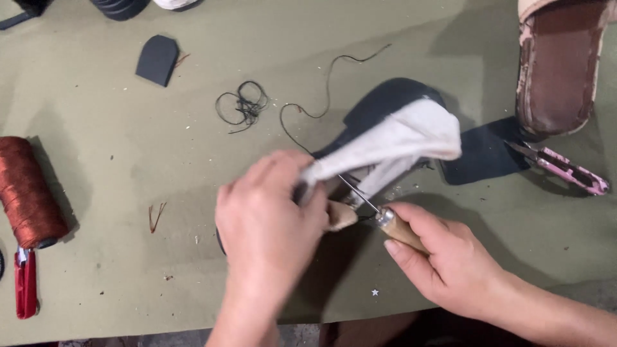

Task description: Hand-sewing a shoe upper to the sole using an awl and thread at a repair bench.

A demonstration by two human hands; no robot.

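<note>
A dark shoe [385, 106] w/ white cloth lining [411, 138] is gripped tight by the left hand [270, 225], mid-table. A wood-handled awl [395, 226] is pinched by the right hand [450, 260]; needle tip is at the shoe.

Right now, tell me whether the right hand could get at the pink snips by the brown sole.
Probably yes. The right hand grips a wooden-handled awl, so it would have to drop that first; bare table lies between it and the pink snips.
</note>
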